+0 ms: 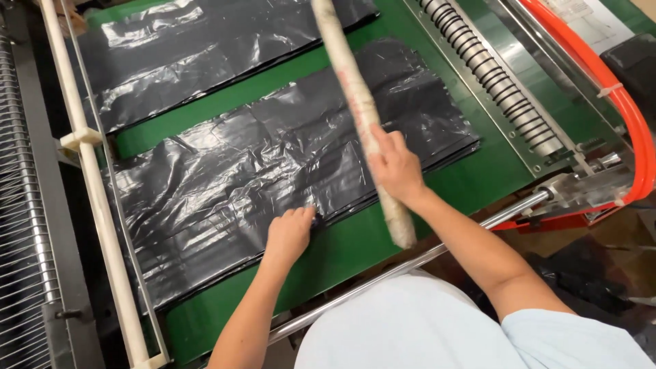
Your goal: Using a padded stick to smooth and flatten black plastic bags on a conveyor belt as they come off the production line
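Pressing down near the middle of the frame, the left hand [290,232] is lying on the near edge of a flat stack of glossy black plastic bags [273,171], its fingers [301,213] curled close together over that edge; whether they are pinching the plastic or only resting on it cannot be told. A small dark blue bit is showing just beside the fingertips, too small to make out. The stack is lying crinkled across the centre of a green conveyor belt [355,242], running from the lower left up toward the right of centre.

The right hand [396,167], just right of centre, is closing its fingers fully around a long, off-white, rod-like roll with faint red markings [355,96]. The roll is slanting from the top edge of the frame down to a blunt end below the hand, hanging above the black stack and the green belt rather than lying on them.

A second stack of black plastic bags [184,48] is lying in the upper left, set apart from the first by a strip of bare green belt. A cream-coloured bar [89,184] is running down the left side beside a bank of thin metal rods [24,205]. At the upper right, a ribbed metal roller [492,75] is slanting beside a curved orange tube [622,102]. A shiny steel rail [424,256] is crossing below the belt, just above the person's pale blue shirt [410,328].
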